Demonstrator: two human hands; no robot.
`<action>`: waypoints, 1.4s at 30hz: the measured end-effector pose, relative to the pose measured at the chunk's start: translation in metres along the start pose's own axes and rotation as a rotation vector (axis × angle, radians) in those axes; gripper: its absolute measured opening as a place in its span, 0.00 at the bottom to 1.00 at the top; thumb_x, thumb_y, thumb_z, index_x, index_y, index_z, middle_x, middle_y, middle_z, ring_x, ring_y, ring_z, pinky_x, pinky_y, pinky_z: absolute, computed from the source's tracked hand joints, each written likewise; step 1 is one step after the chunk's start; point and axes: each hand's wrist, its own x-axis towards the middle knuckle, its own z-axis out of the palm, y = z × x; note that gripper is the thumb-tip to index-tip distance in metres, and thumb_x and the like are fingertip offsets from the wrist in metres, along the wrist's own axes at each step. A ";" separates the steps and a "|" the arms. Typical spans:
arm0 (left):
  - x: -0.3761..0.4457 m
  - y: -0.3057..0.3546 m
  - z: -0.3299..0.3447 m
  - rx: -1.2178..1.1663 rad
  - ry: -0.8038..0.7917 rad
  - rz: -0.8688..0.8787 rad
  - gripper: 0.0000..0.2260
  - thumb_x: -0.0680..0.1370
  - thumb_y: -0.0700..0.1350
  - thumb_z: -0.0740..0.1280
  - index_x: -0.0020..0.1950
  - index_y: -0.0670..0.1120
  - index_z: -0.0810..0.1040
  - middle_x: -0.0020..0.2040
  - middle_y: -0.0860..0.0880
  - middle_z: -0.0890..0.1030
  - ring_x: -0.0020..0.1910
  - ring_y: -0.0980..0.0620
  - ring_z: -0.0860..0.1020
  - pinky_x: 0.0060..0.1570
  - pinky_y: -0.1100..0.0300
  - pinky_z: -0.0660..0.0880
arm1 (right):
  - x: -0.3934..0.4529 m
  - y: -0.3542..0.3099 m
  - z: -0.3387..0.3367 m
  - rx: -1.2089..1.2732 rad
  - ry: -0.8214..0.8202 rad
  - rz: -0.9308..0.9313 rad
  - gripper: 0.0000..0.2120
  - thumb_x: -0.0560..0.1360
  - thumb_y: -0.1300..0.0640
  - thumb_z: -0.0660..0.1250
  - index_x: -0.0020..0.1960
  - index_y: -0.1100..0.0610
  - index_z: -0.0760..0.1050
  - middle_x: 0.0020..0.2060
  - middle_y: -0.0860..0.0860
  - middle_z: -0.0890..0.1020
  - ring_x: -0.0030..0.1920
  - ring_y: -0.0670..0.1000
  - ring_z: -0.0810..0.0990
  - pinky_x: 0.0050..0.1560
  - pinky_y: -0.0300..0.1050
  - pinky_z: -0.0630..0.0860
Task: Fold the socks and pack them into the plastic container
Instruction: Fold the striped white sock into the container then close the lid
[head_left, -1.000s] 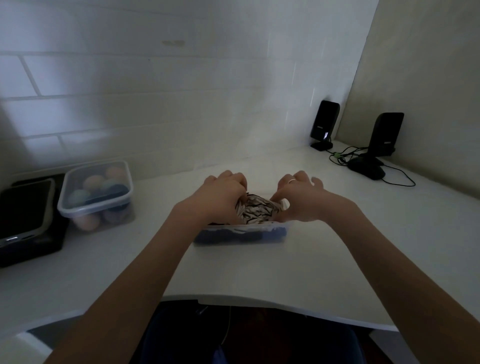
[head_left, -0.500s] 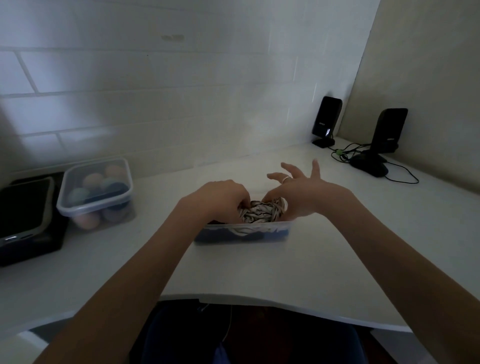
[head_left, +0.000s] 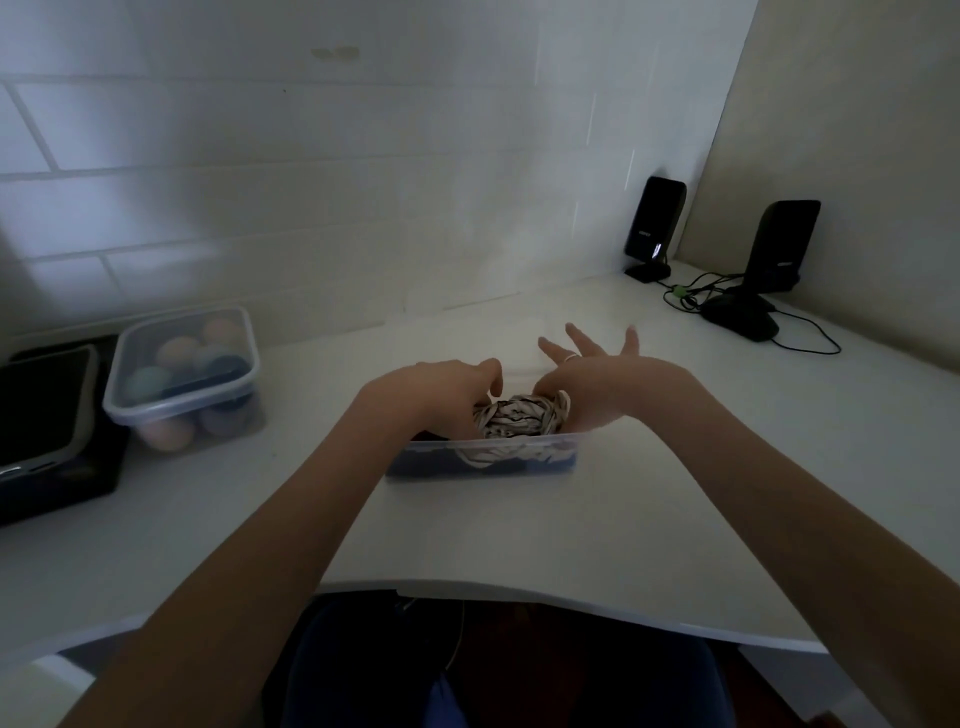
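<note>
A clear plastic container (head_left: 563, 445) stands on the white desk in front of me, with dark blue socks along its bottom. A rolled white sock with dark stripes (head_left: 519, 423) sits on top, bulging above the rim. My left hand (head_left: 441, 397) rests curled on the left side of the sock, fingertips pressed into it. My right hand (head_left: 592, 379) touches the sock's right side with thumb and forefinger, while its other fingers are spread upward; a ring shows on one finger.
A lidded clear box (head_left: 184, 371) of coloured sock balls stands at the left, next to a dark tablet-like device (head_left: 47, 415). Two black speakers (head_left: 653, 223) (head_left: 776, 244), a black mouse-like base (head_left: 740, 319) and cables sit at the back right corner.
My right hand has opened from a curled grip, its fingers now fanned upward. The left hand stays pressed on the striped sock, which sits slightly lower in the container.
</note>
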 end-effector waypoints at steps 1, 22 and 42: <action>0.001 -0.001 0.001 0.004 0.014 -0.004 0.28 0.69 0.52 0.73 0.63 0.52 0.63 0.65 0.52 0.77 0.57 0.46 0.74 0.54 0.50 0.72 | -0.003 0.001 0.001 0.013 0.055 -0.008 0.23 0.72 0.44 0.67 0.67 0.42 0.68 0.78 0.48 0.43 0.76 0.56 0.32 0.64 0.78 0.33; 0.000 -0.008 0.005 -0.148 0.060 0.020 0.26 0.70 0.53 0.73 0.63 0.58 0.63 0.67 0.55 0.76 0.59 0.48 0.73 0.56 0.54 0.68 | 0.012 -0.010 -0.005 -0.160 -0.094 0.116 0.33 0.75 0.46 0.64 0.75 0.52 0.56 0.77 0.51 0.39 0.76 0.57 0.34 0.65 0.79 0.41; -0.051 -0.039 -0.019 -0.426 0.321 0.166 0.16 0.73 0.37 0.67 0.54 0.56 0.80 0.51 0.59 0.79 0.53 0.62 0.76 0.55 0.65 0.73 | -0.017 0.032 -0.019 0.530 0.310 -0.204 0.20 0.70 0.58 0.73 0.61 0.50 0.77 0.64 0.49 0.75 0.64 0.52 0.73 0.62 0.46 0.68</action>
